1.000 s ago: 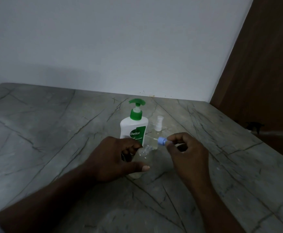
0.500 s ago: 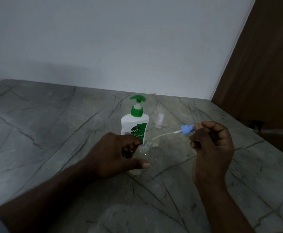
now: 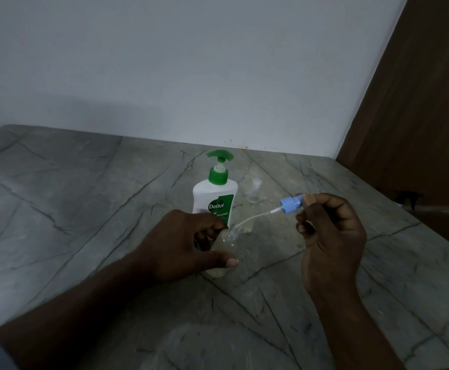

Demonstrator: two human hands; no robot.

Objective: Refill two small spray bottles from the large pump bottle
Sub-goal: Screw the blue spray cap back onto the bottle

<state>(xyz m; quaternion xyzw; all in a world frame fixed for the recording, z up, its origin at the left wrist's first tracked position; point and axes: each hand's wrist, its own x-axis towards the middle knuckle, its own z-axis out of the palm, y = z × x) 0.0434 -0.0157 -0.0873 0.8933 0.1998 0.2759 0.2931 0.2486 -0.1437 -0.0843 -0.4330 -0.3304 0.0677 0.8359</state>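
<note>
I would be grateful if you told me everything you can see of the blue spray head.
The blue spray head looks like light blue plastic, off its bottle, with a thin whitish dip tube curving down from it. It is held in the air, tilted almost sideways, pinched by the right hand at its fingertips. The tube's far end reaches the mouth of the small clear bottle that the left hand holds.

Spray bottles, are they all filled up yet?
Not yet. Done: the spray top is off the bottle. In hand: the right hand holds it, tube end at the neck, while the left hand holds the bottle. Left: filling from the pump bottle, untouched, then recapping.
</note>
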